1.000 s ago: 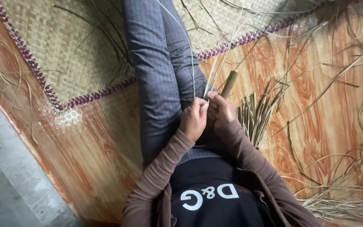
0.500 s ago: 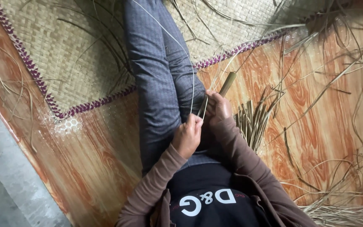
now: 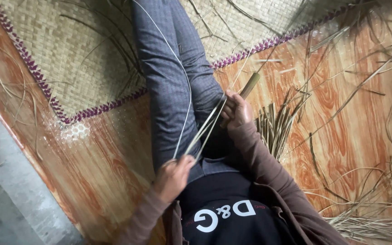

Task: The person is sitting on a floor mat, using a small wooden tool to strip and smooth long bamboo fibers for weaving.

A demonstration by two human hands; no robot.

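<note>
My right hand (image 3: 237, 110) rests on my grey-trousered leg (image 3: 173, 86) and grips a tool with a pale wooden handle (image 3: 250, 84) together with thin pale reed strips (image 3: 205, 129). The strips run taut from it down to my left hand (image 3: 173, 178), which pinches their near ends close to my waist. One long single strip (image 3: 178, 59) curves away up over the leg. Whatever blade the tool has is hidden behind my right hand.
A woven straw mat (image 3: 82, 54) with a purple zigzag border lies under my legs. A bundle of cut reed stalks (image 3: 275, 127) sits right of my right hand. Loose reeds (image 3: 368, 222) litter the wood-patterned floor (image 3: 341, 118). A grey concrete strip (image 3: 5, 190) runs at the left.
My left hand has pulled back from my right hand toward my body, drawing the strips out taut between them. The right hand has stayed on the leg with the tool.
</note>
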